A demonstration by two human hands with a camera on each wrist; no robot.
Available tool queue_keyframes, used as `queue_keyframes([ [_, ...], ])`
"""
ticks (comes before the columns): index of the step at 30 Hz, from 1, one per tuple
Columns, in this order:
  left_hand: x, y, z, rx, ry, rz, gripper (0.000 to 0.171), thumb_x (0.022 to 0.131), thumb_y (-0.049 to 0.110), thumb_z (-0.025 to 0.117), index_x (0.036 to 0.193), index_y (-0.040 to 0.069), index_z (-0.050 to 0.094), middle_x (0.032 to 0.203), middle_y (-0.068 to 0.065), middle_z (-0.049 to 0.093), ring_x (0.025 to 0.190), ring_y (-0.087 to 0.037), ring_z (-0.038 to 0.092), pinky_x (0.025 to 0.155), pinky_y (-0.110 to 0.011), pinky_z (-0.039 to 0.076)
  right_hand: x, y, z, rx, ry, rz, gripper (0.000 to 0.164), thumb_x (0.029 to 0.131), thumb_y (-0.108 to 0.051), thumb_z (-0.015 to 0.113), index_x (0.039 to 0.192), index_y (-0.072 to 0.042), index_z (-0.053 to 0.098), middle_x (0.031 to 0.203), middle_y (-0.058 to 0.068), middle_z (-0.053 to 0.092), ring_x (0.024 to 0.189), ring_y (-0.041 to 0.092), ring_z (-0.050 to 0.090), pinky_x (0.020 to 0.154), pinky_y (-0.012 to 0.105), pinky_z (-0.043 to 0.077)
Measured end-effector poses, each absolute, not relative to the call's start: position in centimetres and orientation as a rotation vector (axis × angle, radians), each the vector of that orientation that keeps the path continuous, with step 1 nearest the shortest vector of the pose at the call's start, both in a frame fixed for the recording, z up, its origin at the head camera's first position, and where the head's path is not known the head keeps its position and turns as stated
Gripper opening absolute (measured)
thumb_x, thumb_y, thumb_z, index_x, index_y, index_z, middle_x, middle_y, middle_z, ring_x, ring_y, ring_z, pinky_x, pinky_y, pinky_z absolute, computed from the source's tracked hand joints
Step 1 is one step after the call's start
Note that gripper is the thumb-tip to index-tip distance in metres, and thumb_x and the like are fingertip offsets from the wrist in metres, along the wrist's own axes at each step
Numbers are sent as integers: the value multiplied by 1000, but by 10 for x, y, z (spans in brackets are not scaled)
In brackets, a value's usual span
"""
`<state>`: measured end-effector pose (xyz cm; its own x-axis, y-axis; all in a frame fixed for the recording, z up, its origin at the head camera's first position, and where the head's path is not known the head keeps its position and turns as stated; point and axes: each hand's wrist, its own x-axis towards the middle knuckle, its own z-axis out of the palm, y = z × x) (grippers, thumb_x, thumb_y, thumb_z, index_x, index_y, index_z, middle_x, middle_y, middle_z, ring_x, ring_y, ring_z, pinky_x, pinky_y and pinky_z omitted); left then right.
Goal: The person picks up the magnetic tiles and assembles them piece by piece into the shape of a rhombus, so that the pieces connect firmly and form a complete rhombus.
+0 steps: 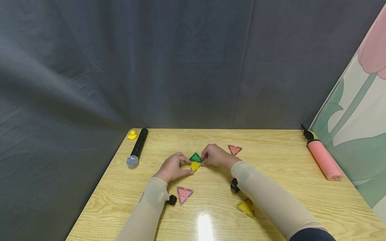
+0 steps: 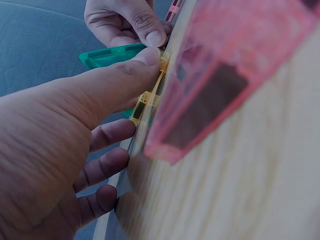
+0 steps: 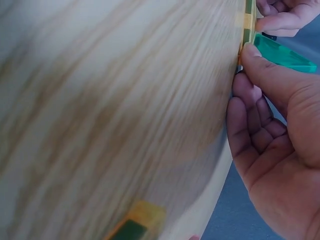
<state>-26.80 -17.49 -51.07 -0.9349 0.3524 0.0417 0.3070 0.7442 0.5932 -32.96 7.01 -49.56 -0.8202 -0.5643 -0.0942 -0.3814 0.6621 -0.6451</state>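
A yellow triangular magnetic tile (image 1: pixel 194 166) lies on the tabletop, its far edge against a green triangular magnetic tile (image 1: pixel 195 157). In the left wrist view the green tile (image 2: pixel 112 55) slants up from the table. My left hand (image 1: pixel 175 167) holds the yellow tile from the left, thumb on its near side. From the right, my right hand (image 1: pixel 215 155) pinches the green tile's corner at the seam, with its thumb (image 3: pixel 260 65) right beside the yellow tile's end. The right index fingertip is largely hidden. A pink triangular tile (image 1: pixel 184 194) lies near my left wrist.
Another pink tile (image 1: pixel 235 149) lies beyond my right hand, and a second yellow tile (image 1: pixel 246 208) lies under the right forearm. At the left are a microphone (image 1: pixel 137 148) and a rubber duck (image 1: pixel 132 135). A pink hand pump (image 1: pixel 324 159) lies at the right edge.
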Motion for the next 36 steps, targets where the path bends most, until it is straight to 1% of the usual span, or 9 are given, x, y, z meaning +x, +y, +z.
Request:
queue_keyframes([
  [9, -269, -175, -512, 546, 2876, 949, 37, 83, 44, 91, 115, 30, 79, 108, 12, 63, 81, -13, 54, 69, -32, 50, -330, 72, -496, -745, 2563, -940, 16, 84, -12, 90, 76, -16, 77, 71, -6, 69, 65, 10, 55, 62, 27, 49],
  [17, -269, -174, -513, 555, 2874, 947, 37, 82, 44, 91, 115, 30, 79, 107, 11, 62, 82, -13, 54, 69, -32, 49, -330, 75, -497, -744, 2544, -958, 13, 84, -12, 90, 79, -14, 78, 73, -6, 69, 67, 11, 56, 63, 27, 50],
  [24, -269, -174, -514, 539, 2873, 933, 38, 82, 46, 90, 115, 31, 79, 107, 14, 62, 84, -12, 55, 71, -32, 50, -329, 76, -501, -758, 2526, -999, 13, 84, -10, 90, 80, -15, 78, 73, -6, 71, 65, 11, 60, 63, 27, 52],
  [36, -269, -178, -512, 523, 2832, 968, 38, 83, 45, 90, 117, 31, 78, 109, 14, 62, 91, -14, 57, 78, -34, 51, -328, 76, -499, -727, 2516, -1008, 12, 85, -10, 89, 83, -14, 78, 73, -4, 70, 66, 11, 59, 65, 28, 52],
])
